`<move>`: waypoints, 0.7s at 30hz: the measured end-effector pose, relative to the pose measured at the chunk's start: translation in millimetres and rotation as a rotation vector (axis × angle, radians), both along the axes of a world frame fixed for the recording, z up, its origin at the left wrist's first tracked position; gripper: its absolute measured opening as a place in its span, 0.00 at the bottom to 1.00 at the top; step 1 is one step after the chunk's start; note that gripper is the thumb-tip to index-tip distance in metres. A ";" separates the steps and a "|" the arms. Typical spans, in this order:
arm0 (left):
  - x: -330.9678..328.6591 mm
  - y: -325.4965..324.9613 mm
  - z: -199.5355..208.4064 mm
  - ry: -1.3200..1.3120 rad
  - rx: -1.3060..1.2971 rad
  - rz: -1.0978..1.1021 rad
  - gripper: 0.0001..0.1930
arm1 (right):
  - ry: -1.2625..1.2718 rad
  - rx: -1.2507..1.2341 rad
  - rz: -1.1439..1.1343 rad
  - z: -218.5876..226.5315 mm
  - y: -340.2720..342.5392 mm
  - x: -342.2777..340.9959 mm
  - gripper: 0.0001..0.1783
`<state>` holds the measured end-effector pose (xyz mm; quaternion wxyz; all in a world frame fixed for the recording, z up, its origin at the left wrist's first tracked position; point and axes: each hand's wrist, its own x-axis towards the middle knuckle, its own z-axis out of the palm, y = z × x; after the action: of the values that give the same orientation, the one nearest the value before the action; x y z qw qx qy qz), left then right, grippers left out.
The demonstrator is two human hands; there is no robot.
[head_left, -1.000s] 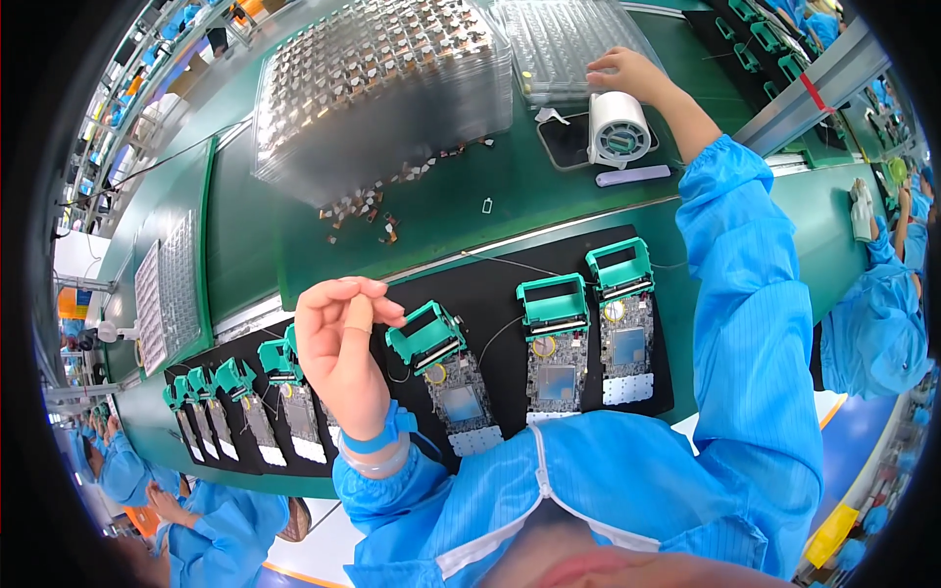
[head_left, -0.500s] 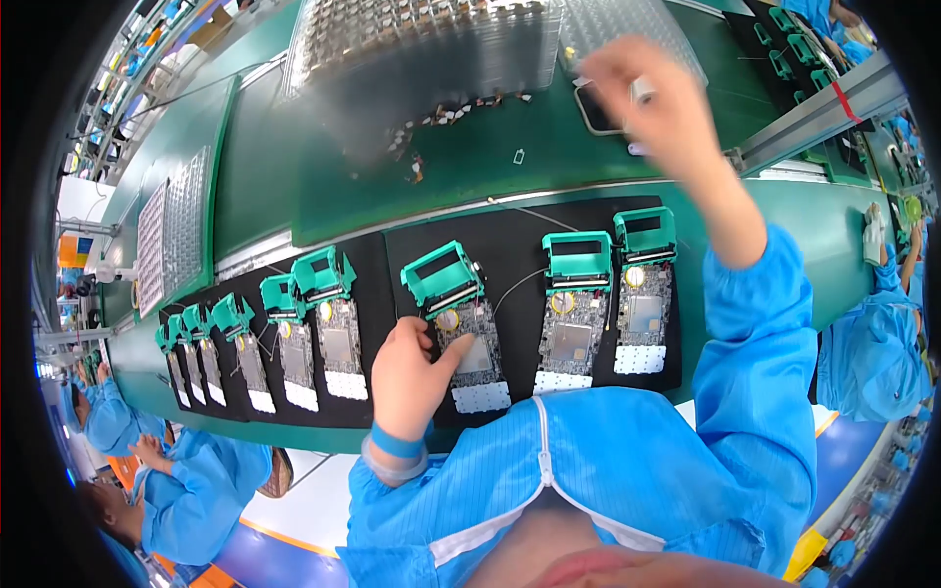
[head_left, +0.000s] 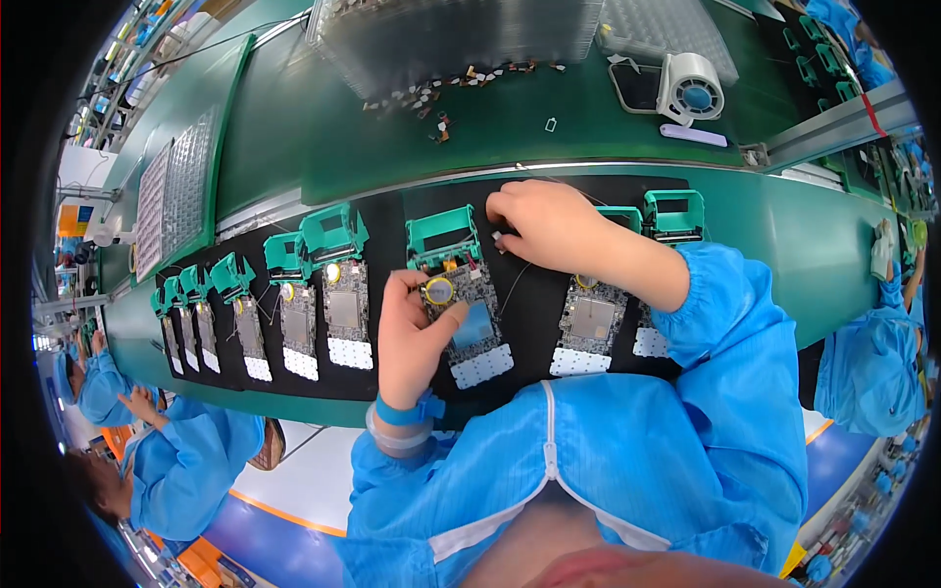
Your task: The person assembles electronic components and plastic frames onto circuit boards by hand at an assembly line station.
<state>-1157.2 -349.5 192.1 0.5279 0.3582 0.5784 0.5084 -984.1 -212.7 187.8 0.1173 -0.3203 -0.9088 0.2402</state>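
My left hand (head_left: 404,338) grips the sides of a circuit board (head_left: 474,323), thumb on its face by the silver shield and fingers along its left edge. A yellow-rimmed coin cell (head_left: 439,290) sits on that board, and a white pad covers its near end. A green plastic frame (head_left: 441,235) stands at the board's far end. Just right of the frame, my right hand (head_left: 544,223) pinches a small white piece (head_left: 498,238), partly hidden by the fingertips. A thin wire runs on the mat below that hand.
More boards with green frames (head_left: 333,233) line the black mat (head_left: 387,220) on both sides. Farther back are clear trays (head_left: 461,39), scattered small pieces (head_left: 441,98), a white fan (head_left: 693,88), a dark phone-like slab (head_left: 635,88) and a metal bar (head_left: 823,122). Co-workers sit left and right.
My right hand has come back from the far right, by the fan, to beside the green frame, now pinching a small white piece. My left hand still grips the same board.
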 end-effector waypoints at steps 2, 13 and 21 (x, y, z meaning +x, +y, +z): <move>-1.5 7.6 7.4 -0.064 0.018 0.008 0.18 | 0.035 0.056 -0.007 0.6 -1.3 -3.5 0.05; 4.5 31.3 23.2 -0.062 0.079 -0.092 0.13 | 0.694 -0.123 -0.148 55.6 -10.6 1.3 0.08; 9.5 44.0 11.7 -0.075 0.152 -0.069 0.13 | 0.719 -0.022 0.022 39.3 -14.2 1.1 0.12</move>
<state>-1147.7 -305.4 203.8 0.5376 0.3980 0.5052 0.5454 -983.0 -226.9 227.1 0.4236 -0.2067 -0.8101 0.3485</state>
